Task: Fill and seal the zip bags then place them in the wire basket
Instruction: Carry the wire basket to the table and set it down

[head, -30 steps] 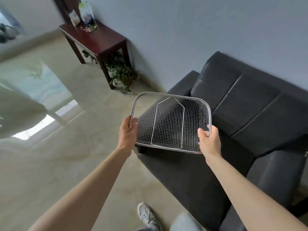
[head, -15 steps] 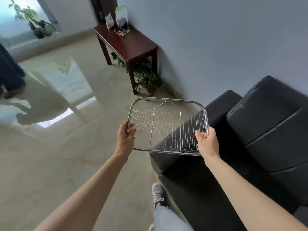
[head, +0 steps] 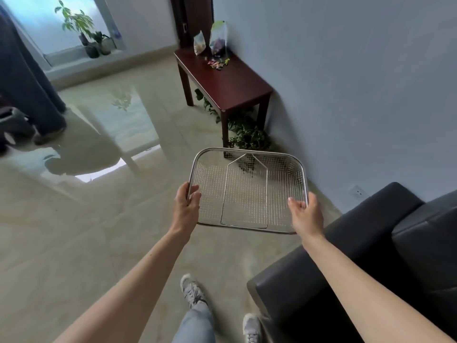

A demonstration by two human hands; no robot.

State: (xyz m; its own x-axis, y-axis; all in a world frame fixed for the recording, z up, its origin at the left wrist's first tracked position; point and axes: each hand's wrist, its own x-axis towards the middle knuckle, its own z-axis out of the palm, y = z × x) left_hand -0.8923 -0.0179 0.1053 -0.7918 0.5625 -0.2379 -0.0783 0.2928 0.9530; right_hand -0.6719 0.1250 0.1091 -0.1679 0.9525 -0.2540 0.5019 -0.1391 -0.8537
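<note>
I hold an empty steel wire basket point(head: 247, 194) level in front of me above the floor. My left hand point(head: 185, 209) grips its left rim and my right hand point(head: 305, 214) grips its right rim. Far ahead, two upright zip bags stand on a dark wooden side table point(head: 235, 85): a small one point(head: 199, 42) and a taller one point(head: 218, 38) against the wall. A little heap of small colourful items point(head: 218, 64) lies on the tabletop in front of the bags.
A black sofa point(head: 371, 256) fills the lower right, by the grey wall. A leafy plant point(head: 247, 137) sits under the table. Glossy tiled floor stretches left, with a dark curtain point(head: 24, 82) and potted plants point(head: 86, 33) at the window. My feet show below.
The basket has come off the sofa and travelled left with both hands. The view has turned toward the side table, which now appears nearer and more central.
</note>
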